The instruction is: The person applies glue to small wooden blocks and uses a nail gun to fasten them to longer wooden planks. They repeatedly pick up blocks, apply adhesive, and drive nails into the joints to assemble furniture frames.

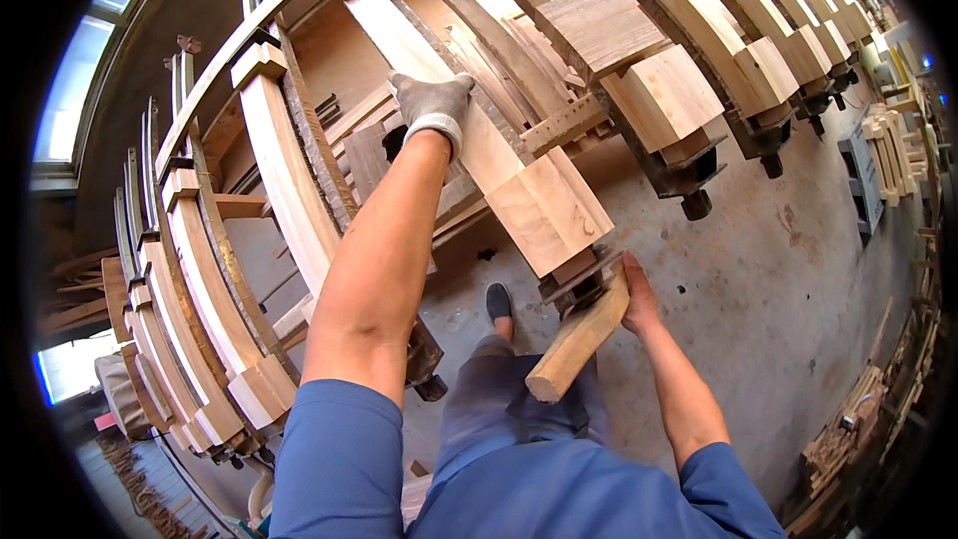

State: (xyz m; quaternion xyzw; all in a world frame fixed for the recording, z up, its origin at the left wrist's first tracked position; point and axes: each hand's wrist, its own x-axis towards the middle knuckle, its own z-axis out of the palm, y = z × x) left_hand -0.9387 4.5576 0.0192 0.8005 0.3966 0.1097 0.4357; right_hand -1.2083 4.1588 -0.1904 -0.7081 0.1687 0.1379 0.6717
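Observation:
My left hand [431, 108], in a grey work glove, is closed across a long pale wooden post [389, 30] lying in a rack. A thick square block [554, 208] forms the post's near end. Against that block sits the dark metal end of a clamp [584, 279]. My bare right hand [639, 294] is closed on the upper end of a short, thick wooden bar [579, 339], just below the clamp end. The bar slants down to the left. Its far side hides some of my right fingers.
Similar wooden posts lie in clamps to the left [284, 165] and to the right [664, 100]. A curved rail [230, 40] crosses the rack's far left. Scrap wood [848, 424] is piled at the right, and wooden frames [888, 155] stand farther back. The concrete floor [758, 269] shows below.

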